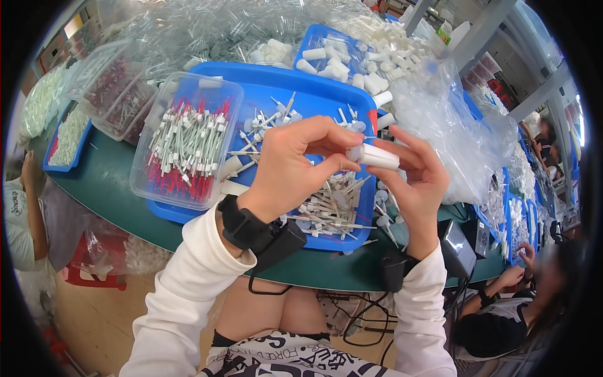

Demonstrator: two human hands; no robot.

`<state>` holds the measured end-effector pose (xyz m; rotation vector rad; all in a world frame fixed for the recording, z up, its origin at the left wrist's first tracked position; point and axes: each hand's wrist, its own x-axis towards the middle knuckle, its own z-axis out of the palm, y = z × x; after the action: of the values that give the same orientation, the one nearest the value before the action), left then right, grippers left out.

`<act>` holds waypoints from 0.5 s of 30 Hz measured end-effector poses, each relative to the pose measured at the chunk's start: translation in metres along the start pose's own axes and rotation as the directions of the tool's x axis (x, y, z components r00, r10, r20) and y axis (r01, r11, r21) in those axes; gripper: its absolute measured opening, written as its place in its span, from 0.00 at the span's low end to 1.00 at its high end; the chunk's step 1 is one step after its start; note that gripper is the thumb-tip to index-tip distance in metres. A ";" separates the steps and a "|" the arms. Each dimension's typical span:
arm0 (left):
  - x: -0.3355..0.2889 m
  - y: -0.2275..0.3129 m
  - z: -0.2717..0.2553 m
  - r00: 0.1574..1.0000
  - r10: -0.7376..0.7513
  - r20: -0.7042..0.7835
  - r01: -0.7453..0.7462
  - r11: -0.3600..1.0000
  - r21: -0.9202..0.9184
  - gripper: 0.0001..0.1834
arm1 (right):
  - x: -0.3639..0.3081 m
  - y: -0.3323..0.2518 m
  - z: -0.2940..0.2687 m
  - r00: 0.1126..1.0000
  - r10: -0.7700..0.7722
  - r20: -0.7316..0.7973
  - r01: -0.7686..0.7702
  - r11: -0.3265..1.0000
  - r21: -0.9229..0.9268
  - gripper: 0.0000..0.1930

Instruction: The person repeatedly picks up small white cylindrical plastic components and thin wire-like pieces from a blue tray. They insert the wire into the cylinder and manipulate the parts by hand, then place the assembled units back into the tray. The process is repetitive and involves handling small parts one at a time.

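Both hands meet over a blue tray (276,80) on the green table. A white plastic cylinder (380,157) lies almost level between them. My right hand (419,179) grips its right end between thumb and fingers. At its left end is a small translucent round piece (355,152), pinched by the thumb and fingers of my left hand (290,162). Whether that piece is seated in the cylinder I cannot tell. Below the hands, several thin rods with white and translucent ends (336,204) lie heaped in the tray.
A clear plastic box (139,179) of red and white rods rests on the tray's left side. White cylinders (377,63) pile up at the back, beside clear plastic bags (449,132). A black device (456,248) stands at the table's right edge. Other people sit left and right.
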<state>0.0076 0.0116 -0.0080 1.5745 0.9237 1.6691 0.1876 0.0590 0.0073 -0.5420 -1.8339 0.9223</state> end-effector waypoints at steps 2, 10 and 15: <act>0.002 -0.002 0.001 0.998 0.051 -0.023 -0.051 0.999 0.003 0.13 | 0.002 0.000 -0.002 1.000 0.015 0.006 -0.016 0.991 0.132 0.21; 0.004 -0.004 0.001 0.995 0.070 -0.070 -0.074 0.996 -0.055 0.13 | 0.000 0.002 -0.010 0.989 0.146 -0.002 -0.143 0.970 0.199 0.13; 0.003 -0.005 0.002 0.995 0.084 -0.053 -0.087 0.995 -0.053 0.11 | -0.001 0.002 -0.015 0.991 0.132 0.015 -0.133 0.976 0.170 0.10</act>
<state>0.0090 0.0166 -0.0110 1.5608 0.8385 1.7863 0.2014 0.0646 0.0081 -0.5603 -1.7177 1.1598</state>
